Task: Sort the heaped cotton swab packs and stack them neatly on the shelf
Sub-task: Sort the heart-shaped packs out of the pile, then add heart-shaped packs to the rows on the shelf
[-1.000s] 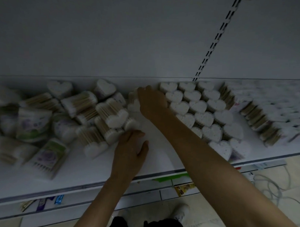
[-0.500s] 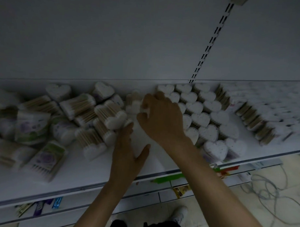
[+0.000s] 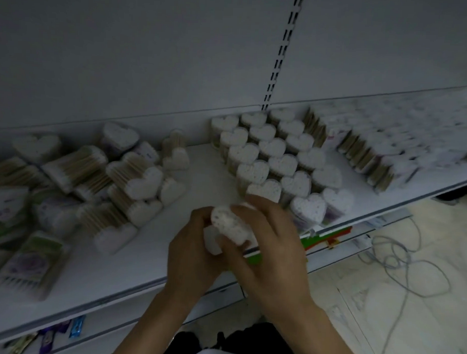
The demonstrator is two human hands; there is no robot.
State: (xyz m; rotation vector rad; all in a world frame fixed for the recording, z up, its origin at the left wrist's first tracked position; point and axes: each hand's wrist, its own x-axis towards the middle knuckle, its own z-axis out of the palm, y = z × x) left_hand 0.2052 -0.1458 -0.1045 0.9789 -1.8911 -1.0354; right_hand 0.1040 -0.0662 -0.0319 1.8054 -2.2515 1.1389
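I'm judging the heart-shaped pack [image 3: 229,224] to be light and fairly stiff: a clear shell round a tight bundle of swabs, probably slick on its walls. So I'm wanting the grip across its side walls, not on the soft cotton face. It's sitting between my two hands, over the front part of the shelf [image 3: 145,253]. My left hand [image 3: 195,247] is curling round the pack's left side from below. My right hand [image 3: 272,244] is wrapping over its right side, with its fingers bent onto the top. I'm not able to tell whether a second pack is tucked beneath. The upright rows of hearts [image 3: 278,162] are standing just beyond my right hand, and the loose heap [image 3: 121,183] is lying off to the left of my left hand.
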